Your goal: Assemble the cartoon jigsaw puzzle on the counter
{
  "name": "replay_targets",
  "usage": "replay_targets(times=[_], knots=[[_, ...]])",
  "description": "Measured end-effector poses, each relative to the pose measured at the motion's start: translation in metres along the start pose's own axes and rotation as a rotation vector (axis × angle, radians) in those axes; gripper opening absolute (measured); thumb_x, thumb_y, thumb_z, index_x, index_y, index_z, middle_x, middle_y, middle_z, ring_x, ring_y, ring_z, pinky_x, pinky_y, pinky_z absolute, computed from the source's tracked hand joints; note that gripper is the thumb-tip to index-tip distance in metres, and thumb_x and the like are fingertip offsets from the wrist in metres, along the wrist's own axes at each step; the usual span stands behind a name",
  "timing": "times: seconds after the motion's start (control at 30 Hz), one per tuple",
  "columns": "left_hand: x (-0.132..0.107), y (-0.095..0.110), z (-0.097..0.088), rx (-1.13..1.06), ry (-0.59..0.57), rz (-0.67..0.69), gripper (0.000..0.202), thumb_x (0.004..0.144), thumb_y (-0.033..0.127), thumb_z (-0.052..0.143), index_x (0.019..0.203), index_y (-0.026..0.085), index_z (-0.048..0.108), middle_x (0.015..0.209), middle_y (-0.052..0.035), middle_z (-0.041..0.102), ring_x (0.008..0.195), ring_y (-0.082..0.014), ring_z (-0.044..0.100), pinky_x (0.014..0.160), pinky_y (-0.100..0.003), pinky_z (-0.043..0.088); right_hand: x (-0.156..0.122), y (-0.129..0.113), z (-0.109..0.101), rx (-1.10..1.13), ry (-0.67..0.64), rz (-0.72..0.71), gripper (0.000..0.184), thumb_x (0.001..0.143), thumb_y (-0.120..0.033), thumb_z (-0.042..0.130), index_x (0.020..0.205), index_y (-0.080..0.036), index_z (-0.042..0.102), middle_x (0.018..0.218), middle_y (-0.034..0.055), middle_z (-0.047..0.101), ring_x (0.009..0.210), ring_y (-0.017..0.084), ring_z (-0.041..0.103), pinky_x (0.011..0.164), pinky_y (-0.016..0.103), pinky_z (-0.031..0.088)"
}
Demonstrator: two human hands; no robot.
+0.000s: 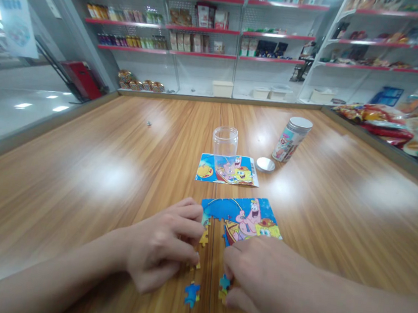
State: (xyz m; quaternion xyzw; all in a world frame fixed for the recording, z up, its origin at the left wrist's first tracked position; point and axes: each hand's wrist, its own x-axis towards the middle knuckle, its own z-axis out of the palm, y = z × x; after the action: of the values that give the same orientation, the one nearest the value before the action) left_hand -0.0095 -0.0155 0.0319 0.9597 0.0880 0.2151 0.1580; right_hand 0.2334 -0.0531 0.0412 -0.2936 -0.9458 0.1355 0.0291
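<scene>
Wooden tabletop [148, 165]: hands [165, 239] [259, 269] curl at a SpongeBob puzzle [245, 216], any pinch unclear; the canister's label [287, 144] is illegible.

The joined puzzle [242, 217] is printed with pink and yellow cartoon figures on deep blue. A loose piece [191, 294] is coloured mainly blue. The same blue, pink and yellow are repeated on the printed sheet [243, 175]. The canister [288, 142] is capped in silver and wrapped in what, through blur, appears a blue-and-pink print. The tabletop [149, 160] is streaked with honey-brown wood grain; the shelves [203, 29] are edged in red.
</scene>
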Motion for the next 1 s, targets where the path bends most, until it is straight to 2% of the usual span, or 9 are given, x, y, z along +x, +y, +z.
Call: replay_targets(times=[0.17,0.3,0.4,0.6,0.77,0.9,1.0], knots=[[0.002,0.002,0.001,0.048,0.112,-0.076,0.023,0.073,0.013,0.051,0.091,0.018,0.064,0.075,-0.0065,0.056,0.072,-0.0211,0.043,0.067,-0.04,0.034,0.006,0.0,-0.014,-0.113,0.076,0.051,0.015,0.078,-0.023,0.076,0.074,-0.017,0.063,0.067,0.0033,0.068,0.053,0.017,0.059,0.046,0.03,0.025],[0.001,-0.003,0.001,0.11,0.13,-0.144,0.02,0.077,0.008,0.054,0.09,0.018,0.066,0.092,-0.0089,0.062,0.086,-0.0225,0.05,0.077,-0.04,0.042,0.012,0.015,-0.009,-0.2,0.181,0.009,0.01,0.081,-0.014,0.071,0.082,-0.017,0.062,0.076,0.0027,0.069,0.061,0.019,0.062,0.05,0.03,0.026],[-0.003,-0.01,0.002,0.101,0.124,-0.168,0.023,0.078,0.006,0.055,0.093,0.018,0.067,0.103,-0.0094,0.066,0.096,-0.0241,0.053,0.086,-0.042,0.046,0.018,0.028,-0.005,-0.202,0.219,0.007,0.006,0.089,-0.016,0.063,0.084,-0.016,0.061,0.075,0.0023,0.068,0.06,0.017,0.06,0.052,0.03,0.025],[-0.004,-0.015,0.003,0.064,0.128,-0.151,0.027,0.079,0.003,0.056,0.098,0.018,0.068,0.1,-0.0092,0.068,0.099,-0.0246,0.055,0.087,-0.043,0.05,0.024,0.032,-0.003,-0.087,0.248,0.073,0.015,0.095,-0.025,0.055,0.085,-0.016,0.062,0.083,0.005,0.069,0.073,0.019,0.063,0.061,0.031,0.032],[-0.004,-0.017,0.003,0.04,0.141,-0.135,0.028,0.08,0.003,0.056,0.1,0.018,0.069,0.1,-0.0095,0.069,0.101,-0.0253,0.057,0.089,-0.045,0.052,0.022,0.027,0.001,-0.009,0.232,0.082,0.029,0.09,-0.046,0.065,0.09,-0.017,0.066,0.083,0.0056,0.07,0.076,0.022,0.065,0.064,0.032,0.037],[-0.006,-0.018,0.004,0.033,0.15,-0.124,0.029,0.08,0.002,0.055,0.1,0.018,0.069,0.098,-0.0091,0.07,0.107,-0.0262,0.06,0.094,-0.047,0.052,0.023,0.028,0.006,0.028,0.251,0.1,0.022,0.091,-0.038,0.063,0.093,-0.017,0.069,0.085,0.0051,0.072,0.077,0.021,0.066,0.065,0.031,0.037],[-0.005,-0.018,0.004,0.016,0.164,-0.109,0.031,0.08,0.001,0.054,0.1,0.018,0.069,0.096,-0.0088,0.071,0.107,-0.0261,0.062,0.094,-0.046,0.053,0.024,0.031,0.007,0.081,0.302,0.137,0.017,0.086,-0.033,0.064,0.094,-0.019,0.071,0.079,0.0016,0.071,0.071,0.017,0.064,0.063,0.029,0.034]])
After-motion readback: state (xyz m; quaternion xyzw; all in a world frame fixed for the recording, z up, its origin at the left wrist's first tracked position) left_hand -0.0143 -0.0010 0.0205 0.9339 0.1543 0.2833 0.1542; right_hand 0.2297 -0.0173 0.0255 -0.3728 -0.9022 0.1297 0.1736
